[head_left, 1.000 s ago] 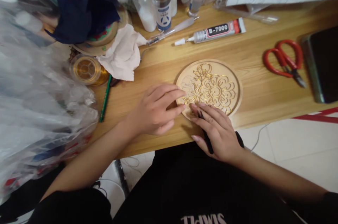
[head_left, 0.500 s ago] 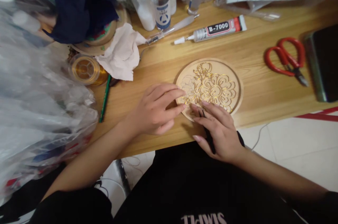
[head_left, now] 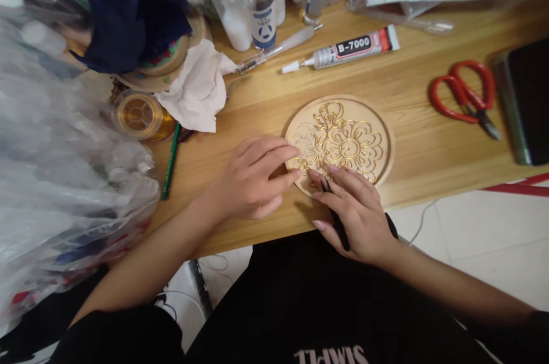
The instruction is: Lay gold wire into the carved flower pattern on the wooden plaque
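A round wooden plate (head_left: 388, 146) with a raised rim lies near the table's front edge. Gold wire (head_left: 349, 146) outlines a large flower and smaller curls on it; pencil lines show at its left. My left hand (head_left: 257, 178) rests its fingertips on the plate's left rim, fingers stretched and slightly apart, with nothing visible in them. Black tweezers (head_left: 338, 226) lie in my right hand (head_left: 355, 209), tucked between the fingers and slanting toward my body. That hand's fingertips touch the lower part of the wire pattern and hide some of it.
Behind the plate lies a B-7000 glue tube (head_left: 354, 49). Red-handled pliers (head_left: 465, 95) and a dark phone-like slab (head_left: 525, 103) are at the right. A wire spool (head_left: 139, 115), crumpled tissue (head_left: 199, 89) and green pencil (head_left: 171, 161) lie left; bottles (head_left: 259, 3) stand at the back.
Almost nothing differs. The tweezers and right fingertips have shifted very slightly to the left; my left hand stays on the rim.
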### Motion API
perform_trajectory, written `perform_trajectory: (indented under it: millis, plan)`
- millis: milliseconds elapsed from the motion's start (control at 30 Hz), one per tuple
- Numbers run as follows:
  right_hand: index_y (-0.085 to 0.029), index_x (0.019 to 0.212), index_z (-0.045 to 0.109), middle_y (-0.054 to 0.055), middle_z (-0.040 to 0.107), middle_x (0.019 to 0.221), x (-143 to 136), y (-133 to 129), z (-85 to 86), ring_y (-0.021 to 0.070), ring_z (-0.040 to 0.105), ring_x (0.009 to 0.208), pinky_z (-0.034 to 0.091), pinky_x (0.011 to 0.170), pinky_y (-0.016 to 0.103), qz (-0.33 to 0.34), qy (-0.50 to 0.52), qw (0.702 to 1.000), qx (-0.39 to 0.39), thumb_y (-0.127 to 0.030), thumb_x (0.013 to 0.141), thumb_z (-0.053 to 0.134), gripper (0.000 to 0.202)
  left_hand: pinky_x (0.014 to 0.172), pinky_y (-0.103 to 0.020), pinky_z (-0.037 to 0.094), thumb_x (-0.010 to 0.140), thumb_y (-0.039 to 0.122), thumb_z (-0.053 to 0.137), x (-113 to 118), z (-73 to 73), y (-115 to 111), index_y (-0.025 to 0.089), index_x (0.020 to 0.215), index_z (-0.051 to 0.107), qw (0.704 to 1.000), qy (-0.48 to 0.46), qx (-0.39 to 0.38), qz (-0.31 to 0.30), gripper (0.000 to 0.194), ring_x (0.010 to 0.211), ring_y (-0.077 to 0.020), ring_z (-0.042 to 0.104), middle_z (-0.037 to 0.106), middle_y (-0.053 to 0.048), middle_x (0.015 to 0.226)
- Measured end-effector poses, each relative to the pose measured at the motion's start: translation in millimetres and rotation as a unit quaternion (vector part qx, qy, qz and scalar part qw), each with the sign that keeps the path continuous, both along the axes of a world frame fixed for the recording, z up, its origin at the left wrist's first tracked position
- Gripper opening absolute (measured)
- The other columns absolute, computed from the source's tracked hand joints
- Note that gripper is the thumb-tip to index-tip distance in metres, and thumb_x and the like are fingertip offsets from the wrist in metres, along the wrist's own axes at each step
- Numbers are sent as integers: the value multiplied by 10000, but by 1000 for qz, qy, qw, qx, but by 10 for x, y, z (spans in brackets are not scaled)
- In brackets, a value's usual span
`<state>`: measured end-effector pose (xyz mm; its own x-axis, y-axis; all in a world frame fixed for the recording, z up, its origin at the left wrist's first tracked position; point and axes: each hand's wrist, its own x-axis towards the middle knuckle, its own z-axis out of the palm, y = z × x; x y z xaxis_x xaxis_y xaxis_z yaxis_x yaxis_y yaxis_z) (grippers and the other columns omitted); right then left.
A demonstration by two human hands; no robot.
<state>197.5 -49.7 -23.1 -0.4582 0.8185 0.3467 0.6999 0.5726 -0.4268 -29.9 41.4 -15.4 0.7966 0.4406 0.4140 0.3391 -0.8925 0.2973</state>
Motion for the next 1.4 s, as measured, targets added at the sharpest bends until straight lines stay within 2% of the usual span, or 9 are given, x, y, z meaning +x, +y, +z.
perform_trajectory:
  millis: [233,367,500,833,1033,1233,1400]
  plan:
    - [-182,1151,522,144,616,1282,12,21,25,274,496,1300,439,1032,468,-23,45,998,-23,-280,847,589,326,860,-464,496,794,162,516,2,-7,0,163,1021,640,1000,-1,4,-3,259,1088,-289,547,609,-133,1164]
    - [-196,1156,517,144,578,1342,17,33,45,280,492,1305,419,1044,475,-20,31,999,-32,-299,852,586,329,861,-460,492,812,162,506,7,0,-1,158,1026,644,1000,3,7,-3,255,1097,-287,540,606,-135,1170]
    - [-182,1151,516,147,606,1314,14,34,43,285,469,1332,393,1067,480,-6,5,999,-39,-314,866,580,321,855,-441,488,829,167,490,4,3,-4,171,1030,642,1000,4,15,1,253,1104,-274,529,603,-124,1171]
    - [-153,1123,562,122,674,1225,-16,63,91,279,509,1296,395,1063,460,2,-46,999,0,-356,904,531,300,855,-469,482,817,142,521,-6,-12,4,136,1026,652,1000,-12,11,-6,247,1094,-298,539,603,-149,1164]
    - [-130,1191,576,107,676,1234,-49,65,143,264,545,1253,396,1049,443,6,-89,996,19,-358,926,518,354,894,-462,475,819,139,512,3,-5,-25,121,1027,647,1000,-11,0,-26,248,1096,-282,528,594,-140,1165]
    - [-100,1185,586,116,676,1234,-63,64,138,251,568,1220,384,1054,429,2,-95,995,19,-342,926,526,360,917,-454,470,872,153,449,15,-27,-35,154,1030,630,1000,-2,-6,-8,240,1132,-259,510,569,-105,1182]
    - [-104,1129,605,117,682,1221,-79,60,136,246,596,1186,404,1035,423,-5,-90,996,27,-332,926,536,314,898,-442,484,856,152,467,-3,-37,-27,152,1065,628,1000,0,10,2,264,1112,-255,534,591,-98,1165]
